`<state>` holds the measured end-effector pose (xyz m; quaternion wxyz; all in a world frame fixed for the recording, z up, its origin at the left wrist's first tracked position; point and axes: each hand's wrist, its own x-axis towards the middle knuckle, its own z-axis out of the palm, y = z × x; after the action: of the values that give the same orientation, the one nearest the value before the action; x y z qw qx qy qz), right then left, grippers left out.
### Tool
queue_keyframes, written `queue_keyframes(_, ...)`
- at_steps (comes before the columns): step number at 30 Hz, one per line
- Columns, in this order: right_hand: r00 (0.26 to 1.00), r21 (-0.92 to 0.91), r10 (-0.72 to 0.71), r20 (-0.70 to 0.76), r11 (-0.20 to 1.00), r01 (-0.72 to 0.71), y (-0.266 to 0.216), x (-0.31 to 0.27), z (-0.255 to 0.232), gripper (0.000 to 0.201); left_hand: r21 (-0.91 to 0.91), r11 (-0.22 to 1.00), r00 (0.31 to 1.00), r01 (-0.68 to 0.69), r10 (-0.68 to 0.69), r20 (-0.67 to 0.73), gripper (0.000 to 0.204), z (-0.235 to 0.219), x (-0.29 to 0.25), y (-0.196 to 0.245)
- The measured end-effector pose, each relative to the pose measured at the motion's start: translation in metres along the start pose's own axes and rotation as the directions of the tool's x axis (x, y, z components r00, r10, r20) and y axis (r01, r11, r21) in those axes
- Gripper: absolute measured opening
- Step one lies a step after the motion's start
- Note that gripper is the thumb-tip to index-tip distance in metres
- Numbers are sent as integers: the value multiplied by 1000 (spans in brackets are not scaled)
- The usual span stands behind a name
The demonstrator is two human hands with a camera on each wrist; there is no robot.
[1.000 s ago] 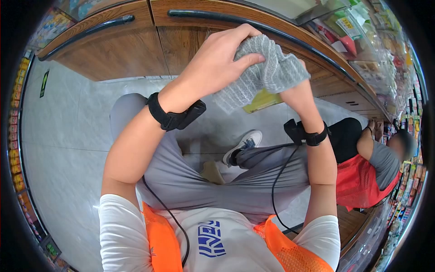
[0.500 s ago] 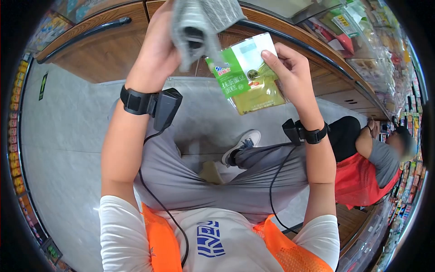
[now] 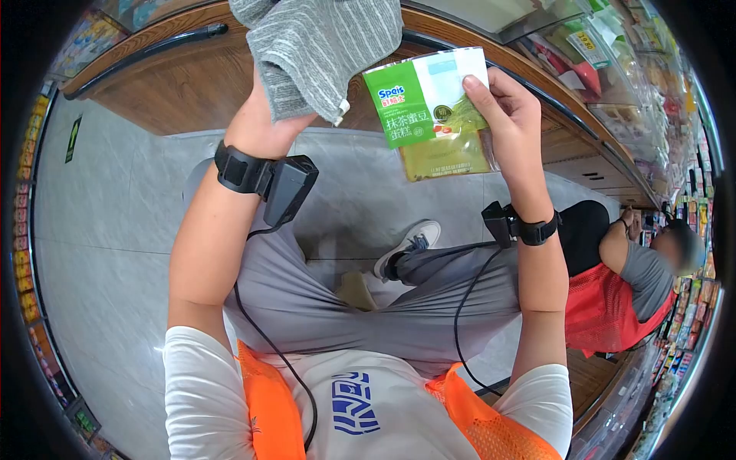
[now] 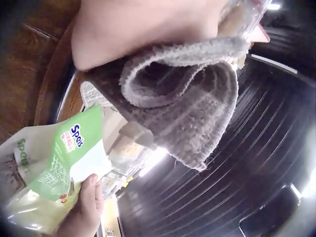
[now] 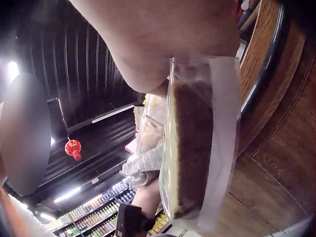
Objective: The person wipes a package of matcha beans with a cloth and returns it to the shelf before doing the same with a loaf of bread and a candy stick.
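In the head view, my left hand [image 3: 268,115] holds up a grey striped cloth [image 3: 322,54] at the upper left, its fingers hidden behind the fabric. The left wrist view has the cloth [image 4: 192,118] hanging in a loose fold below the hand. My right hand [image 3: 512,111] pinches a packaged cake [image 3: 402,107] by its right side, thumb across the front. This flat packet has a green and white label and a clear lower part with the cake showing. Cloth and packet are held side by side in the air, close to each other.
Wooden cabinet fronts [image 3: 169,88] with a long dark handle [image 3: 537,88] stand just beyond the hands. Bagged goods [image 3: 613,84] fill the shelf at upper right. Another person in a red vest [image 3: 613,310] crouches at the right. Grey floor tiles [image 3: 115,230] lie to the left.
Earlier the cloth was over the packet, largely hiding it, between both hands. My left hand has carried the cloth off to the left, and the packet's green front now faces up, slightly raised.
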<state>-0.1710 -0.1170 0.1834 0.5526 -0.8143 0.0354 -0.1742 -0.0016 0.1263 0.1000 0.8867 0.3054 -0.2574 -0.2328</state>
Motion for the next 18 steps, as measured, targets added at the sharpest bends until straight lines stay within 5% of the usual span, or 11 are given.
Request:
queue_keyframes(1, 1000, 5, 3, -6, 1000, -3, 0, 0, 0, 25, 53, 998, 999, -19, 17, 29, 59, 4, -2, 0)
queue_keyframes(2, 1000, 9, 7, -12, 1000, -7, 1, -1, 0, 26, 562, 797, 973, -223, 146, 180, 72, 11, -8, -2)
queue_keyframes(5, 999, -22, -7, -49, 1000, 5, 2, 0, 0, 27, 639, 671, 916, -377, 165, 367, 83, 14, -10, 1)
queue_keyframes(7, 996, -58, -27, -81, 998, 23, 2, 1, -1, 27, 653, 707, 960, -270, 144, 241, 71, 15, -16, 3)
queue_keyframes(8, 994, -75, -40, -97, 997, 32, 2, 1, -2, 27, 447, 885, 989, -129, 80, 126, 69, 11, -15, -1)
queue_keyframes(10, 991, -110, -62, -116, 993, 49, 1, 1, -3, 28, -13, 997, 997, 75, -75, 8, 60, 8, -12, 1)
queue_keyframes(13, 986, -150, -88, -144, 986, 67, 1, 0, -6, 28, 252, 967, 998, -48, 38, 47, 55, 27, -14, 1)
queue_keyframes(15, 977, -163, -107, -185, 984, 77, 3, 1, -7, 29, -67, 996, 996, 61, -56, 74, 45, 52, -4, 12)
queue_keyframes(18, 969, -171, -113, -219, 982, 76, 5, 2, -11, 30, -258, 961, 995, 95, -83, 57, 29, 56, 18, -7)
